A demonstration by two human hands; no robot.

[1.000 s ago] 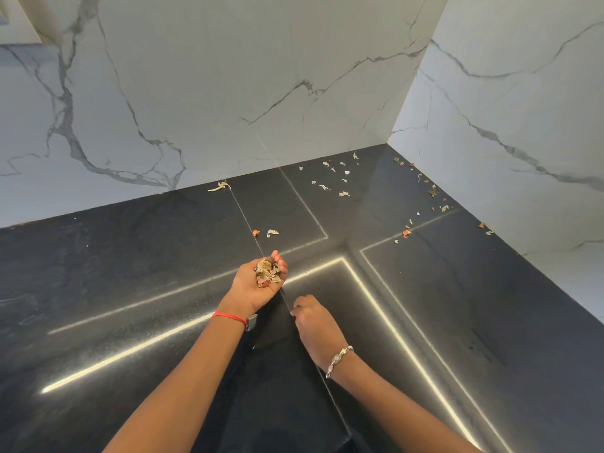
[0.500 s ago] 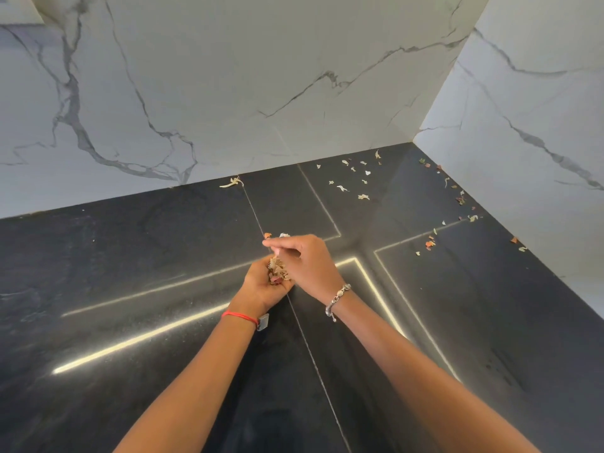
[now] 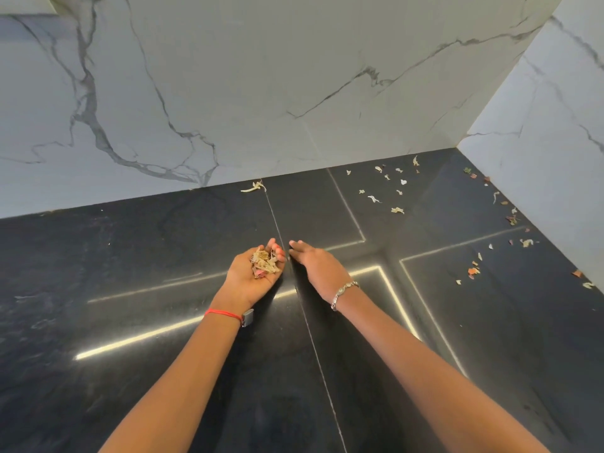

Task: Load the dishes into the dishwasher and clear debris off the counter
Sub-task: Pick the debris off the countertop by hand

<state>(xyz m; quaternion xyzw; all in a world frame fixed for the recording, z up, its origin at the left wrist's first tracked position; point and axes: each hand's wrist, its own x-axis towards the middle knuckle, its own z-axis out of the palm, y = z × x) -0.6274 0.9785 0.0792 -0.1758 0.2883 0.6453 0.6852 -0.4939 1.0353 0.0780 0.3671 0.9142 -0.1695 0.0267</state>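
Evidently the debris-gathering step; counter [image 3: 130,273] was not yet cleared.
Left hand [image 3: 251,276] cupped gathered scraps [image 3: 264,263]; right hand [image 3: 318,263] was flat, fingers straight, empty. Next move likely needed a pinch on the loose scraps [image 3: 397,209] beyond it.

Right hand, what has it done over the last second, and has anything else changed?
The right hand came up over the cupped palm of the left hand, then drew off to the right; it is now beside it, fingers straight, holding nothing. The left hand stayed palm up, holding the pile of scraps. The loose scraps in the far corner and the pale strip at the wall lie as before.
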